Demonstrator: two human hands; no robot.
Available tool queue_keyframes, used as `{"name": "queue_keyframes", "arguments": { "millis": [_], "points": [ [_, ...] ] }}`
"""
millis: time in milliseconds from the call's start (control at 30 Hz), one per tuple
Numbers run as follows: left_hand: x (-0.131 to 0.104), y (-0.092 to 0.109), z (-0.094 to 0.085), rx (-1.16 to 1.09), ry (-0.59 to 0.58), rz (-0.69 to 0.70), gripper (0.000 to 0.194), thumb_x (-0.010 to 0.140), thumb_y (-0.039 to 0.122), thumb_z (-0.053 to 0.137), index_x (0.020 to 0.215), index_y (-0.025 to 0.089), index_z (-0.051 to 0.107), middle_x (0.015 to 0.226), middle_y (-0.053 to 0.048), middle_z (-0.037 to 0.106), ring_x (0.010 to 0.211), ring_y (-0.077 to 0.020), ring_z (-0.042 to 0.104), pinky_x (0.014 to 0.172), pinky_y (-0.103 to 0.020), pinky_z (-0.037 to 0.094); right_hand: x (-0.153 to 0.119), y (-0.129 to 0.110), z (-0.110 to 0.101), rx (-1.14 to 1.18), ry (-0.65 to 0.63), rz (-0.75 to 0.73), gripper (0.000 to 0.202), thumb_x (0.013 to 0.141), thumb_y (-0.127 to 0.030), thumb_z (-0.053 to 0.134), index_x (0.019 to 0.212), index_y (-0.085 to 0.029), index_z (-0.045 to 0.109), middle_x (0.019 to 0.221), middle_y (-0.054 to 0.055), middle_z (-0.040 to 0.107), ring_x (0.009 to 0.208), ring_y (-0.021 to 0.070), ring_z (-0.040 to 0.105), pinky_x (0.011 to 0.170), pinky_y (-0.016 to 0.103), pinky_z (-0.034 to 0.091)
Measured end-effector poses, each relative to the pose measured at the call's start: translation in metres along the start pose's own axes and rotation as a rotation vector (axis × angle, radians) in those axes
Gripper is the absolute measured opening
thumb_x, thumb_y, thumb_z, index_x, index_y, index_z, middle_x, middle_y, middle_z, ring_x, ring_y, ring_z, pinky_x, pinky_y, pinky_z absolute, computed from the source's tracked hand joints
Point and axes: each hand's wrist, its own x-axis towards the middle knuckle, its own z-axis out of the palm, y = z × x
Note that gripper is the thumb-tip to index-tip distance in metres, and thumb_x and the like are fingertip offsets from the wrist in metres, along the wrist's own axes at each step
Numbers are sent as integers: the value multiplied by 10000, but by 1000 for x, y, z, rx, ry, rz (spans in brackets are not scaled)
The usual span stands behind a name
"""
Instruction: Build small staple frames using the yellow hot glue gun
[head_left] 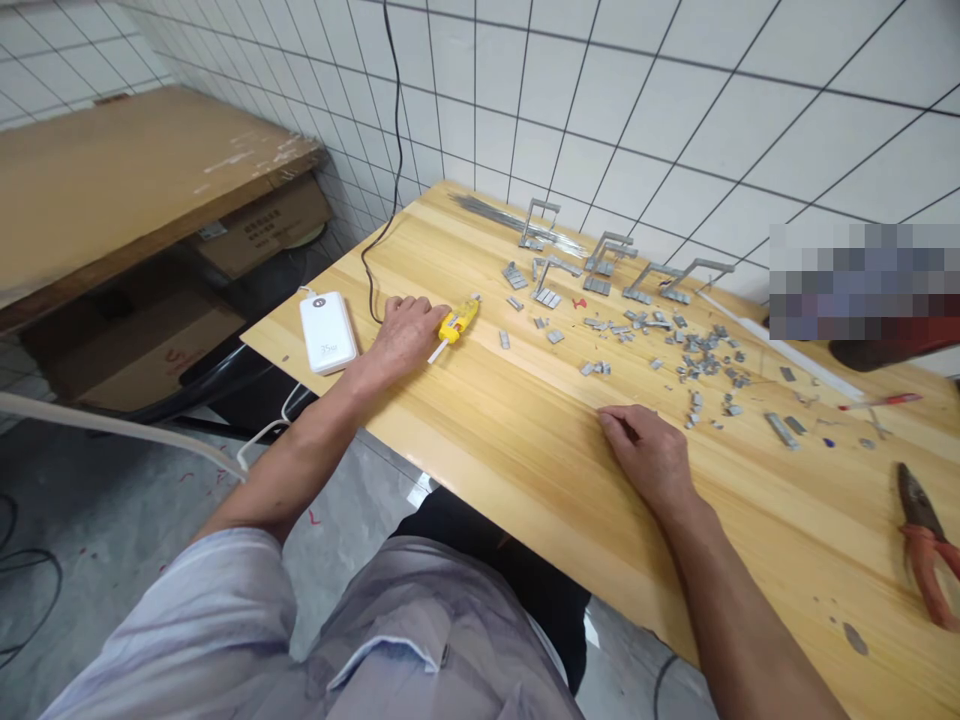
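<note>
My left hand (pixel 405 338) lies on the wooden table with its fingers curled round the handle of a yellow hot glue gun (pixel 461 318), mostly hidden under the palm. The gun points away to the right, and a white glue stick (pixel 436 353) sticks out of its back. My right hand (pixel 651 452) rests on the bare wood near the front edge, fingers curled in and thumb beside the forefinger; nothing shows in it. Beyond it lie scattered small grey metal pieces (pixel 705 350). Several grey angled frames (pixel 541 222) stand farther back, near thin metal rods (pixel 495 212).
A white power bank (pixel 327 332) lies left of my left hand. A black cord (pixel 397 120) runs down the tiled wall to the table. Pliers with orange handles (pixel 924 550) and a red pen (pixel 881 402) lie at the right. Cardboard boxes (pixel 262 228) sit under the left table.
</note>
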Motion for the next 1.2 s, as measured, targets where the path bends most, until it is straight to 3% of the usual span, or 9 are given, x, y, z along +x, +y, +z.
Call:
{"name": "queue_keyframes", "arguments": {
  "millis": [467, 1200],
  "points": [
    [-1, -12, -1, -56, 44, -53, 469, 1061, 156, 486, 1470, 226, 704, 1249, -183, 742, 1207, -379, 633, 1056, -527, 401, 0, 0, 0, 2, -7, -2, 221, 1091, -295, 636, 993, -249, 829, 919, 42, 876, 779, 209, 823, 714, 316, 631],
    [-7, -7, 0, -70, 36, -29, 464, 1073, 188, 470, 1472, 230, 704, 1244, -189, 740, 1202, -380, 624, 1077, -541, 393, -1, -1, -2, 27, -56, 92, 255, 1086, -366, 613, 976, -281, 827, 929, 48, 873, 796, 232, 812, 748, 361, 641]
  ]
}}
